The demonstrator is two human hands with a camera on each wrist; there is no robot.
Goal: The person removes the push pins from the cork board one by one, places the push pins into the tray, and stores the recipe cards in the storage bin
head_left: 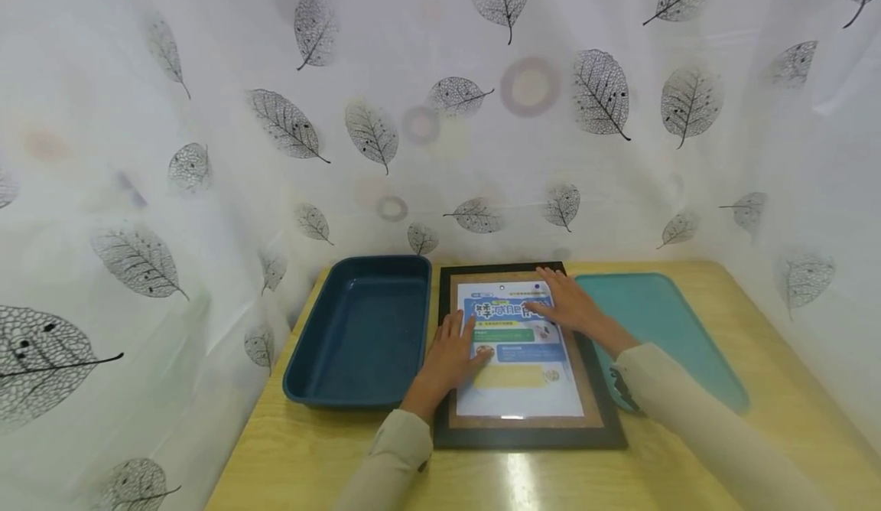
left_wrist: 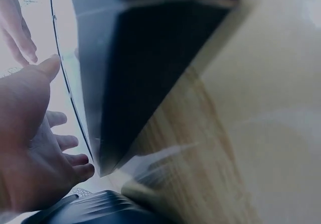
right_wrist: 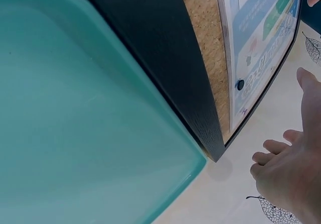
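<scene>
A black-framed cork board (head_left: pixel 450 422) lies on the table with a printed sheet (head_left: pixel 516 400) on it. My left hand (head_left: pixel 443 356) rests over the sheet's left edge and the frame, fingers loosely extended and thumb pointing right. Over the upper right of the sheet and frame is my right hand (head_left: pixel 570 304), its fingers extended toward the far edge. Neither hand grips anything. In the right wrist view a dark round pin (right_wrist: pixel 240 85) sits near a corner of the sheet, with bare cork (right_wrist: pixel 205 38) beside it.
A deep dark blue tray (head_left: pixel 365 327) stands left of the board. On the right, a shallow turquoise tray (head_left: pixel 661 327) lies close along the frame, partly under my right forearm. Behind the wooden table (head_left: pixel 310 450) hangs a white leaf-print curtain (head_left: pixel 440 37).
</scene>
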